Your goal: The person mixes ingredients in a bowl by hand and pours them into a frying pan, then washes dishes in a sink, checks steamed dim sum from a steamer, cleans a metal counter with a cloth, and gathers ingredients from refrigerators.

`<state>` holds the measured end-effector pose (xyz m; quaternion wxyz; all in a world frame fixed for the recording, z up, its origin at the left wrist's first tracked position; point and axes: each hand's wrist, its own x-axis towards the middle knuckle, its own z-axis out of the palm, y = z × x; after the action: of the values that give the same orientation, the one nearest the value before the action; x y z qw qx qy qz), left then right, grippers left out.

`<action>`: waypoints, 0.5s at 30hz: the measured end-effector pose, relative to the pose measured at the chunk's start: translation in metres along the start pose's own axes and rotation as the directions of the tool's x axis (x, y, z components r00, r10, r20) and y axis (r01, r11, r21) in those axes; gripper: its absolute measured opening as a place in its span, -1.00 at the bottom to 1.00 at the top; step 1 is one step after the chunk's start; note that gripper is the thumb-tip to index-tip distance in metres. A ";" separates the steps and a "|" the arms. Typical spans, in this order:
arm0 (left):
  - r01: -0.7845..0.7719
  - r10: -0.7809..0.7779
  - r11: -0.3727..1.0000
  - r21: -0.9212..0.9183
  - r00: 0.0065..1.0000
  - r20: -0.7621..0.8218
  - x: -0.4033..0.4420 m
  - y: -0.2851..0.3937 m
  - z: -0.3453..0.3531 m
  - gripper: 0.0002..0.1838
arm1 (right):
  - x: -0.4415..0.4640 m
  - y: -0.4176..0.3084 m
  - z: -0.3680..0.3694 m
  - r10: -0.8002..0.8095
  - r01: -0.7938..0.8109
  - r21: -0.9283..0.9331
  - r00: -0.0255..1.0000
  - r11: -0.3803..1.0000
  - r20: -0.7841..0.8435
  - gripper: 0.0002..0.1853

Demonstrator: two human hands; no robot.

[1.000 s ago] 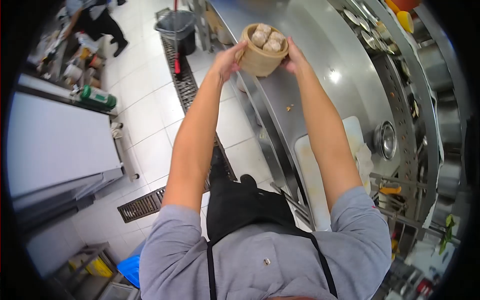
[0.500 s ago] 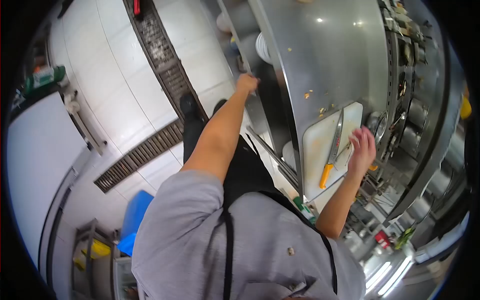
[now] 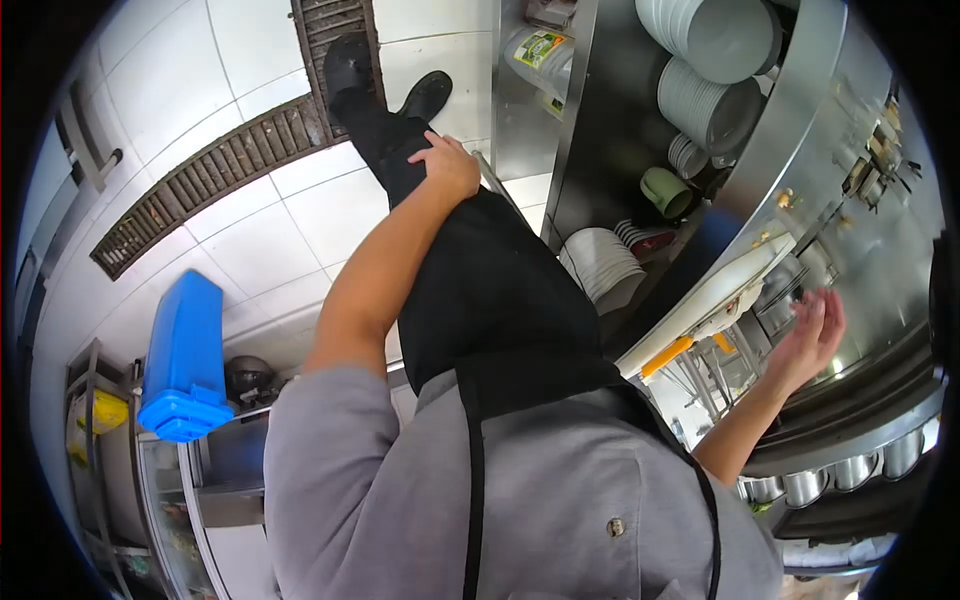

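My left hand [image 3: 447,168] hangs in front of the black apron and trousers, its fingers loosely apart and nothing visible in it. My right hand [image 3: 812,338] is held out over the counter side, fingers spread, with nothing in it. Closest to it are metal pans [image 3: 785,285] and the white cutting board [image 3: 700,300]. An orange-handled knife [image 3: 668,356] lies at the board's near end, seen at a slant. Under the counter, an open shelf holds stacked white plates [image 3: 705,105], a green mug [image 3: 665,190] and a stack of white bowls [image 3: 600,262].
A clear plastic container with a label [image 3: 542,55] stands on the shelf beside the plates. A drain grate [image 3: 215,170] crosses the white tiled floor. To the left are a blue bin [image 3: 185,350] and a glass-fronted fridge [image 3: 165,490]. Metal pots [image 3: 805,487] line the lower right.
My view has turned, bringing the shelf under the counter into sight. My left hand has moved from beside the counter's cabinet to in front of my legs. My right hand stays raised.
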<state>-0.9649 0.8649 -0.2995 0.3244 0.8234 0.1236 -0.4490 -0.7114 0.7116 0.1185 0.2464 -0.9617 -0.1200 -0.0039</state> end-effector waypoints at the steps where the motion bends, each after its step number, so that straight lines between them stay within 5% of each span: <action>1: 0.031 -0.031 0.998 0.051 1.000 0.006 0.006 0.010 0.001 -0.54 | 0.006 0.001 0.009 -0.007 0.002 0.063 0.997 0.998 0.072 -0.68; 3: -0.029 0.027 0.997 0.071 0.999 0.022 -0.005 0.029 -0.032 -0.61 | 0.015 -0.003 0.021 -0.030 0.007 0.157 0.990 0.988 0.140 -0.75; 5: -0.176 0.142 0.974 -0.145 0.966 -0.216 0.014 0.060 -0.048 -0.69 | 0.008 -0.019 0.022 -0.084 0.073 0.108 0.991 0.991 0.104 -0.75; 6: -0.353 0.227 0.870 -0.343 0.906 -0.358 0.013 0.077 -0.081 -0.68 | 0.004 -0.026 0.018 -0.122 0.118 0.064 0.990 0.991 0.076 -0.76; 8: -0.488 0.088 0.629 -0.605 0.819 -0.567 0.044 0.138 -0.131 -0.60 | -0.008 -0.029 -0.002 -0.118 0.117 0.031 0.993 0.993 0.005 -0.76; 10: -0.503 0.085 0.565 -0.655 0.824 -0.559 0.070 0.193 -0.187 -0.52 | -0.025 -0.027 -0.020 -0.069 0.069 -0.010 0.998 0.998 0.009 -0.76; 11: -0.625 0.136 0.506 -0.595 0.739 -0.660 0.122 0.227 -0.168 -0.53 | -0.036 -0.028 -0.027 -0.042 0.042 -0.041 0.999 0.998 -0.003 -0.77; 15: -0.373 0.142 0.457 -0.807 0.927 -0.348 0.181 0.292 -0.183 -0.51 | -0.069 -0.018 -0.049 0.062 -0.062 0.016 0.997 0.998 -0.042 -0.80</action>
<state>-0.5978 0.7454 -0.2535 0.7386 0.6055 0.2403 -0.1734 -0.7806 0.6879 0.1652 0.2557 -0.9629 -0.0849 -0.0156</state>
